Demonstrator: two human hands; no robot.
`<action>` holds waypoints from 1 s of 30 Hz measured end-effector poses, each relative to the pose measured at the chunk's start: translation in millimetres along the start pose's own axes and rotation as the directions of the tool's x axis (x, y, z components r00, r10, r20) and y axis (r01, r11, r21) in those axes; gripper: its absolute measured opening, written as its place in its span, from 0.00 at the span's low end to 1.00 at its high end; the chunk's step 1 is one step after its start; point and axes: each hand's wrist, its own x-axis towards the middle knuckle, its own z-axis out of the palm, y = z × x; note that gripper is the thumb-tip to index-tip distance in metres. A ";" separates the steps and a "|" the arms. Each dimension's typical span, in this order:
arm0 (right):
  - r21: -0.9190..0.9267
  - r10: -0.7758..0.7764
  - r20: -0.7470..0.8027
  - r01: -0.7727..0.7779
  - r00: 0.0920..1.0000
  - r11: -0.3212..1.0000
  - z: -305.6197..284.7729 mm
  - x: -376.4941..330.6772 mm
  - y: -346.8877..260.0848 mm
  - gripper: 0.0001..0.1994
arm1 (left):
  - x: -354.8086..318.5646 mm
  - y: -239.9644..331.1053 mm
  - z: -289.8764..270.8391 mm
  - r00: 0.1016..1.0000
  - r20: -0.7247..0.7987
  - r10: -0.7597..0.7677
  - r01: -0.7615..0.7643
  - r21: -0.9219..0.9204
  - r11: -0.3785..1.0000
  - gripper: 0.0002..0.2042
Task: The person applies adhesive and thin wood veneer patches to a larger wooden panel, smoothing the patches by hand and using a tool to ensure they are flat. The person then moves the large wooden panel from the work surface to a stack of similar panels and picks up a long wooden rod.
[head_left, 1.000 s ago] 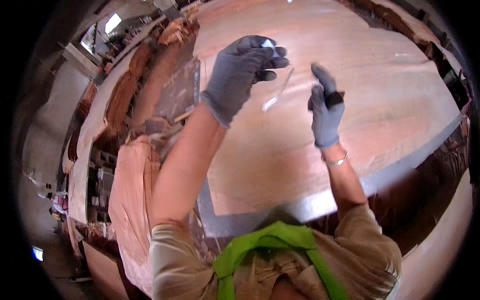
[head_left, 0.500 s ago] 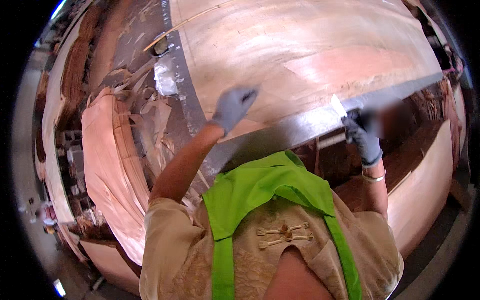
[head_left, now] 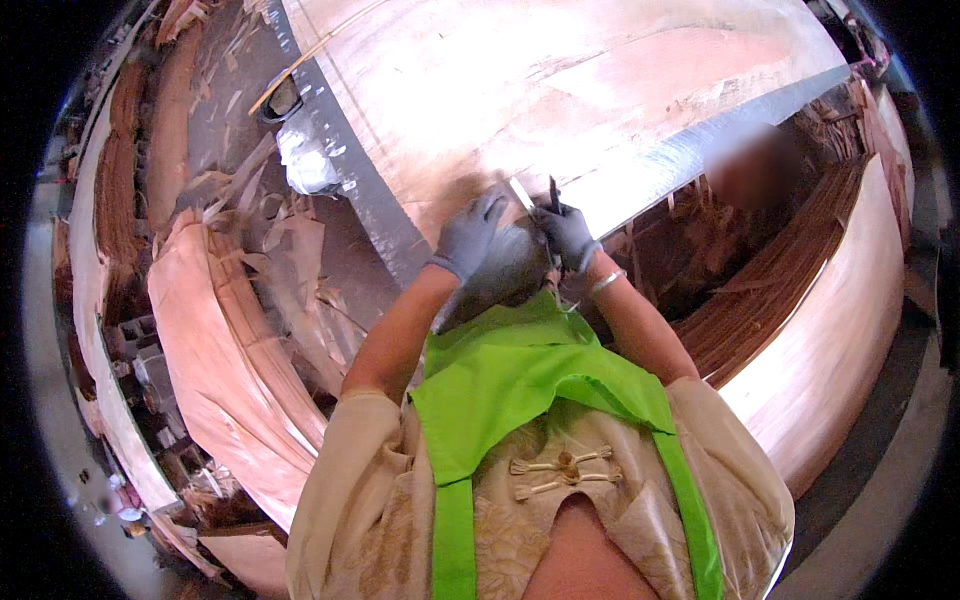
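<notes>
A broad sheet of pale reddish wood veneer (head_left: 560,80) lies on a grey metal table (head_left: 385,215). Both my hands wear grey gloves and meet at the sheet's near edge, just in front of my chest. My left hand (head_left: 472,232) rests flat on the veneer with its fingers spread, its fingertips next to a short pale strip (head_left: 521,193). Close to its right, my right hand (head_left: 567,235) is closed around a small dark tool (head_left: 552,192) whose tip points up onto the sheet beside the strip.
Curved stacks of veneer stand at the left (head_left: 215,360) and right (head_left: 830,330). Torn veneer scraps (head_left: 300,270) litter the floor on the left. A crumpled white bag (head_left: 305,165) lies on the table's left margin. Another person (head_left: 750,165) is beyond the table's right end.
A second ago both hands were raised over the sheet. They then spread apart along the table's near edge. Now they have come together at the sheet's edge, and the view has tilted down.
</notes>
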 end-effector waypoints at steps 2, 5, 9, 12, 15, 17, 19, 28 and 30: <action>-0.163 0.026 -0.050 -0.034 0.998 0.986 8.4 11.8 6.4 0.09 | 8.6 7.7 -17.4 0.980 0.102 0.173 -0.189 0.167 0.968 0.17; -0.392 0.066 -0.093 -0.098 0.993 0.915 8.6 7.1 0.3 0.12 | 10.0 10.8 -20.3 0.961 0.193 0.198 -0.239 0.217 0.947 0.19; -0.141 -0.008 0.005 0.009 1.000 0.990 -0.4 -35.2 -5.6 0.12 | 5.2 17.5 -18.1 0.972 0.194 0.130 -0.174 0.227 0.958 0.20; -0.083 -0.045 -0.007 0.044 0.999 0.996 -2.1 -28.7 64.7 0.14 | 6.0 22.0 -14.7 0.978 0.147 0.146 -0.181 0.265 0.947 0.20; -0.468 -0.115 0.113 0.154 0.987 0.870 32.0 -67.6 51.5 0.16 | 2.4 17.8 -9.3 0.991 0.053 0.124 -0.132 0.189 0.973 0.19; -0.267 -0.377 0.215 0.425 0.901 0.865 37.1 -74.8 68.4 0.16 | 3.7 19.2 -15.6 0.996 0.058 0.069 -0.074 0.106 0.992 0.18; -0.247 -0.263 0.308 0.344 0.914 0.906 51.3 -80.2 30.9 0.19 | -10.8 0.3 -13.3 0.994 -0.089 0.070 -0.070 0.001 0.998 0.16; -0.063 -0.123 0.339 0.153 0.933 0.986 138.7 18.6 -33.8 0.09 | -76.5 -77.3 -40.3 0.899 -0.114 -0.424 0.422 -0.041 0.906 0.21; -0.052 -0.095 0.301 0.115 0.949 0.992 157.8 28.5 -40.5 0.09 | -77.3 -84.5 -32.6 0.916 -0.257 -0.307 0.331 0.055 0.942 0.21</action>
